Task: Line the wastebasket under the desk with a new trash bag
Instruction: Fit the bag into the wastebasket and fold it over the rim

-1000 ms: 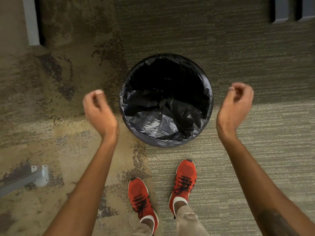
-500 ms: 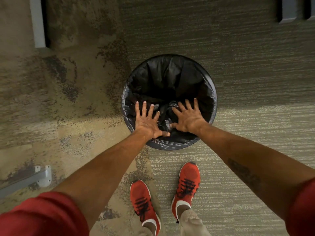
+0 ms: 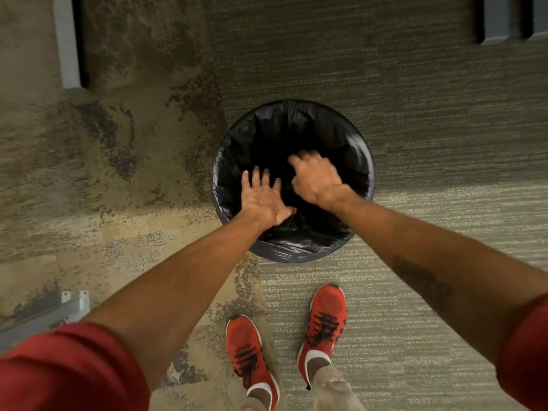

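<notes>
A round dark wastebasket [image 3: 299, 256] stands on the carpet in front of my feet. A black trash bag [image 3: 350, 149] lines it, its edge folded over the rim. My left hand [image 3: 262, 200] is flat and spread, palm down, inside the near left part of the bag. Blurred by motion, my right hand [image 3: 315, 179] reaches further into the middle of the bag; its fingers look curled, and I cannot tell whether it grips the plastic.
My two red shoes [image 3: 250, 355] stand just before the basket. A grey metal desk leg [image 3: 69, 43] rises at the back left, a grey foot [image 3: 71, 307] lies at the near left, and dark furniture legs [image 3: 498, 19] stand at the back right.
My hands came in from either side of the basket onto the bag. Since half a second ago both have pushed deeper, the right hand moving forward toward the middle.
</notes>
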